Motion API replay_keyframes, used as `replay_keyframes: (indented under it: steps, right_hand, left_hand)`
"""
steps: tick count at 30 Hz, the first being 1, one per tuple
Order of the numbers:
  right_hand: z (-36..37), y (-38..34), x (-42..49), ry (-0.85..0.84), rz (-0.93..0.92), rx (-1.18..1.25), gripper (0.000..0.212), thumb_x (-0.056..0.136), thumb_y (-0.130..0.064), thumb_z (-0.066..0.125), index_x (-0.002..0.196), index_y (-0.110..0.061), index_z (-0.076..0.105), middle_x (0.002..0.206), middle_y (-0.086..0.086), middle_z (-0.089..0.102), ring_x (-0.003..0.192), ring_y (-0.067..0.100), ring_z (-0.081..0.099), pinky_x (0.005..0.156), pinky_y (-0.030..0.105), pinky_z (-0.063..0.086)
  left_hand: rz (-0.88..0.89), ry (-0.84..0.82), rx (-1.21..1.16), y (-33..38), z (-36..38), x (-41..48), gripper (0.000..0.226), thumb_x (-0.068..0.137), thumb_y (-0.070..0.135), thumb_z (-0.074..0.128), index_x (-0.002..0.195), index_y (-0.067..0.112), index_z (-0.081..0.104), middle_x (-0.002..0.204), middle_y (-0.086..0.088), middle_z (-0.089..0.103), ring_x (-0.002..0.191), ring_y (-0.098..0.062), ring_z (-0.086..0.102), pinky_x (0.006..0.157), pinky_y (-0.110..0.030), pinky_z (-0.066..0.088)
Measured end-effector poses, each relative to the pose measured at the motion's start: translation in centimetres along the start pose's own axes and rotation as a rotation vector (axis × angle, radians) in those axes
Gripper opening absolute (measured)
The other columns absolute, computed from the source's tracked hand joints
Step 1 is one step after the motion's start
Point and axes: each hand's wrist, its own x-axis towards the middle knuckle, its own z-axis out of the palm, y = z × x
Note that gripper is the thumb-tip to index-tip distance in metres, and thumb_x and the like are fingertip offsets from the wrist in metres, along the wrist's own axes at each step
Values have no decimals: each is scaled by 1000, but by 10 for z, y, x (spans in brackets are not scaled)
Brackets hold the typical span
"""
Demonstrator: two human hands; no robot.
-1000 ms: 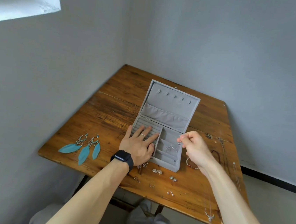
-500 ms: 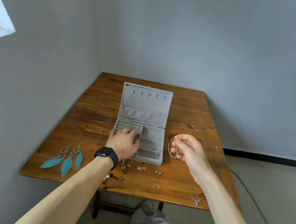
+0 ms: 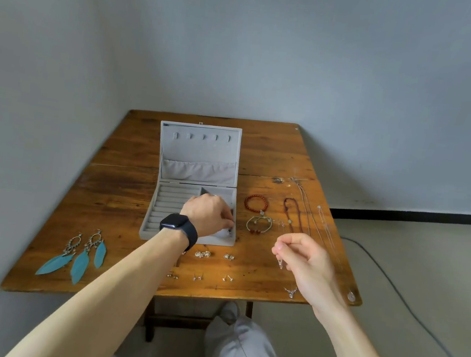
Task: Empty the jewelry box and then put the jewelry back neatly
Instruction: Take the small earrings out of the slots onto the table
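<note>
The grey velvet jewelry box (image 3: pixel 199 151) stands open in the middle of the wooden table (image 3: pixel 127 196), its lid upright. My left hand (image 3: pixel 207 213), with a black watch on the wrist, reaches into the box's right compartments; its fingers curl down at the box's right edge and hide whatever is under them. My right hand (image 3: pixel 304 258) hovers right of the box and pinches a small silvery earring (image 3: pixel 280 263) that dangles from its fingertips. The ring rolls (image 3: pixel 168 200) on the box's left side show no jewelry.
Blue feather earrings (image 3: pixel 80 258) lie at the front left. Small stud earrings (image 3: pixel 202 254) sit in front of the box. A red bead bracelet (image 3: pixel 255 203), a cord bracelet (image 3: pixel 258 224), a dark bead necklace (image 3: pixel 291 213) and thin chains (image 3: pixel 324 231) lie to the right. Walls close off the left and back.
My left hand moved from the ring rolls across to the right compartments and curled its fingers. My right hand drew away from the box toward the front right, carrying a small piece.
</note>
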Motion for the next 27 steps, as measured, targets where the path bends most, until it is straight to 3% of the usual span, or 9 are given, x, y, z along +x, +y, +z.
replay_keyframes:
  steps: [3,9,12,15,17,19,21,27]
  right_hand:
    - [-6,1,-4,16,-9,-59,11,88,-27,74,97,-30,69,92,-16,75,87,-3,69,67,7,47]
    - [-5,3,-1,36,-50,-272,8,93,-32,66,97,-39,65,93,-24,73,85,-5,67,75,25,50]
    - [-1,2,6,46,-69,-365,9,96,-32,63,97,-41,63,92,-32,70,86,-13,63,69,19,45]
    - [8,1,14,31,-73,-395,9,96,-30,63,96,-40,63,90,-32,70,86,-18,60,66,13,38]
    - [17,0,20,-7,-63,-381,11,96,-27,62,97,-38,64,89,-31,71,83,-14,63,65,11,39]
    - [26,-1,26,-51,-43,-309,13,96,-24,62,99,-35,65,89,-26,73,81,-7,67,66,10,43]
    - [33,3,32,-59,-20,-288,12,96,-23,63,99,-34,67,92,-19,75,81,-3,68,70,16,47]
    - [37,26,42,89,-78,-836,10,97,-27,61,106,-27,67,100,-12,74,88,14,67,76,24,47]
  left_hand:
    - [-15,-34,-40,2,0,-2,13,93,40,67,97,32,76,94,9,74,81,-12,65,71,-29,53]
    - [-24,-38,-85,2,0,-7,16,94,39,58,98,30,71,94,4,73,85,-20,67,77,-36,58]
    - [-55,7,-201,2,-2,-12,17,94,37,56,99,24,67,90,0,71,81,-22,67,71,-37,59]
    - [-101,113,-427,-2,-8,-24,13,90,35,56,92,23,62,81,6,67,72,-16,65,57,-25,53]
    - [-140,175,-545,-4,-15,-36,15,85,39,54,88,25,60,80,8,67,72,-14,65,58,-24,51]
    - [-166,209,-662,-6,-21,-51,25,78,44,50,88,24,62,83,7,71,78,-15,66,68,-31,55]
    - [-190,225,-745,-10,-24,-64,27,76,43,50,86,22,63,83,5,73,83,-16,68,75,-34,54]
    - [-200,227,-851,-18,-25,-91,12,92,25,54,85,20,61,81,3,73,82,-15,69,72,-24,51]
